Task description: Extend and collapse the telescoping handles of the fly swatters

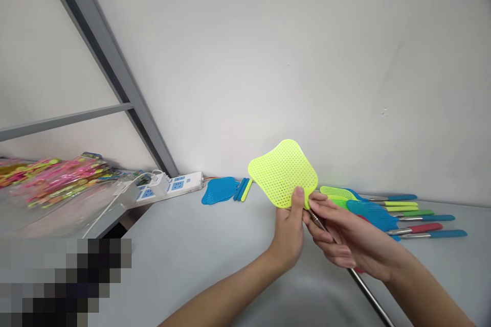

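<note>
A yellow fly swatter head (284,173) with a mesh of small holes is raised in front of me, tilted toward the wall. My left hand (290,230) pinches its lower edge, thumb on the near face. Just to the right, my right hand (341,235) wraps round the upper end of a metal rod (368,291), which meets the base of the yellow head. Fingers cover the joint, so I cannot tell how far the rod sits inside. The rod's lower end runs out of view at the bottom.
Several fly swatters (376,214) with coloured grips lie at right. A loose blue swatter head (219,190) and small blue and yellow grips (242,190) rest by the wall. Further left are a white power strip (176,187) with a cable and bagged pink items (65,179).
</note>
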A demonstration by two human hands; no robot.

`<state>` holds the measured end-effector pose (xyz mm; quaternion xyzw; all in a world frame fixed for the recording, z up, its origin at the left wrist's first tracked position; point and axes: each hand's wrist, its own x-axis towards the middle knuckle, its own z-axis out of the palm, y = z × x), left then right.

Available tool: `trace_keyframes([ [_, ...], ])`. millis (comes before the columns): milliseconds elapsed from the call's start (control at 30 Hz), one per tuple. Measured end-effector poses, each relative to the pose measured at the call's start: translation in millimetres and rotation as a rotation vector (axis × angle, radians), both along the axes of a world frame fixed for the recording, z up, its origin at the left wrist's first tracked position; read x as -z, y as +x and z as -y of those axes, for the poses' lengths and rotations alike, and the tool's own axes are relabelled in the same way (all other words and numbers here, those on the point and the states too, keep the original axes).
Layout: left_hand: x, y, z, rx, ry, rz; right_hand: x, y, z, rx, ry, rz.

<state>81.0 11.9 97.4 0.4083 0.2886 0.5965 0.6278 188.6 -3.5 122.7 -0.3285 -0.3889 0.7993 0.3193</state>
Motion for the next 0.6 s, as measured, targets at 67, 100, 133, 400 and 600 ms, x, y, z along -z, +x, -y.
trace_keyframes([
  [67, 1.3, -1, -2, -0.051, -0.011, -0.035, 1, 0, 1, 0.059, 0.144, 0.180],
  [100, 1.4, -2, -4, -0.066, -0.013, -0.038, 1, 0, 1, 0.079, 0.212, 0.253],
  [133, 1.1, -4, -6, -0.085, -0.011, -0.032, 2, 0, 1, 0.093, 0.269, 0.309],
  [400, -9.6, -17, -19, -0.110, 0.104, -0.135, 5, -11, -3, 0.122, 0.413, 0.403],
  [600, -17.1, -19, -15, 0.023, 0.188, -0.262, -2, -16, 7, 0.192, 0.267, 0.296],
])
